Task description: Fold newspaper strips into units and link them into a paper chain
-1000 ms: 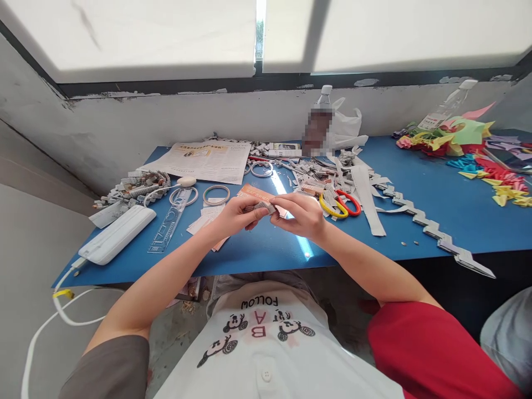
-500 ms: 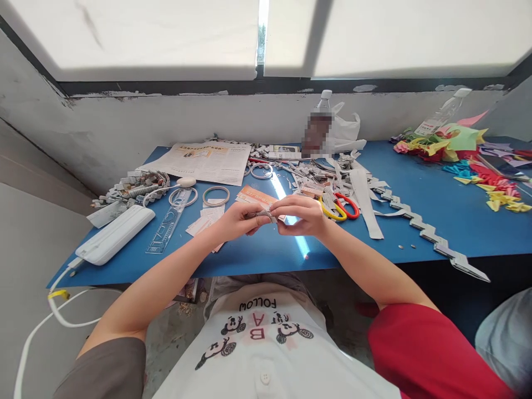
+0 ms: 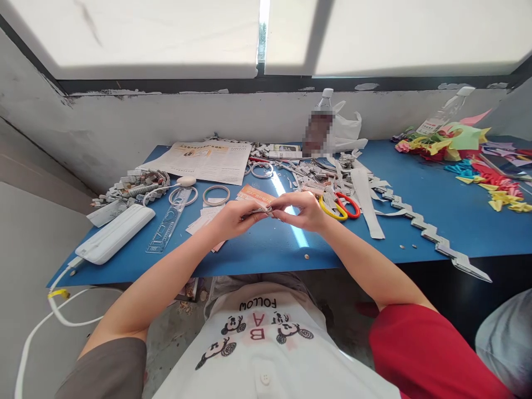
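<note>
My left hand [image 3: 240,218] and my right hand [image 3: 302,212] meet above the front of the blue table [image 3: 266,260]. Between their fingertips is a small folded strip of newspaper [image 3: 266,210], pinched from both sides and mostly covered by the fingers. Just behind the hands lies an orange-printed piece of paper [image 3: 256,195]. Scissors with yellow and red handles [image 3: 348,205] rest to the right of my right hand. Printed paper slips [image 3: 203,220] lie near my left wrist.
A zigzag folded-paper chain [image 3: 428,229] runs to the right edge. Behind are a pile of paper strips [image 3: 318,177], a newspaper sheet [image 3: 203,160] and a bottle [image 3: 319,130]. On the left sit tape rolls [image 3: 216,203], a clear ruler [image 3: 164,227] and a white power bank [image 3: 116,235].
Both hands stay nearly in place while the fingers shift on the folded paper. It has turned and is now more hidden between the fingertips. The camera view has moved slightly.
</note>
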{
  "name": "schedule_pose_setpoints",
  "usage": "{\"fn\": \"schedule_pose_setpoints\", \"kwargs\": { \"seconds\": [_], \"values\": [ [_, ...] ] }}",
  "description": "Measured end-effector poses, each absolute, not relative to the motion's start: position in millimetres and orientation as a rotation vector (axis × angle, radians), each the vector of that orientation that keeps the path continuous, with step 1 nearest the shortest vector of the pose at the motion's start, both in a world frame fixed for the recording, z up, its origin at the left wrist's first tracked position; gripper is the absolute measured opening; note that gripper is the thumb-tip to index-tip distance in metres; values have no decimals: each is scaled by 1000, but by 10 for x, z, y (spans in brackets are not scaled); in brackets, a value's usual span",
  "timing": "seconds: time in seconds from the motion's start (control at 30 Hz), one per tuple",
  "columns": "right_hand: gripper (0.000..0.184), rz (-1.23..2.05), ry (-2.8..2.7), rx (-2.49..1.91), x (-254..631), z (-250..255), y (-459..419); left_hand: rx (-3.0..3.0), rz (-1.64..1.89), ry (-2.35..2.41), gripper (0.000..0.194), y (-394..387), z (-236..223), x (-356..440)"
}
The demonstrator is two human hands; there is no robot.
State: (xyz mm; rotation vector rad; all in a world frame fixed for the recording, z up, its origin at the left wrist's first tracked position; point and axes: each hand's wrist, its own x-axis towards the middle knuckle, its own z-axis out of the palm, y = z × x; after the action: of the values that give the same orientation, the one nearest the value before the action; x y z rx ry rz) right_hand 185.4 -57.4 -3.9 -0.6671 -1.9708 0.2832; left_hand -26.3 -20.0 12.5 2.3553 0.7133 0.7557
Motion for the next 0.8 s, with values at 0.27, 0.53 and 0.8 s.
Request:
{"fn": "schedule_pose_setpoints", "kwargs": {
  "seconds": [0.27,0.53,0.8],
  "values": [
    [20,222,-2021,-737,1860,-25,-558,2494,749,631,18,-166,97,-285],
    [17,53,-2058,-728,1876,-57,-526,2659,885,431,25,-104,18,-280],
    [17,26,-2024,-807,1846,-38,-560,2610,878,484,25,-125,42,-280]
  ]
}}
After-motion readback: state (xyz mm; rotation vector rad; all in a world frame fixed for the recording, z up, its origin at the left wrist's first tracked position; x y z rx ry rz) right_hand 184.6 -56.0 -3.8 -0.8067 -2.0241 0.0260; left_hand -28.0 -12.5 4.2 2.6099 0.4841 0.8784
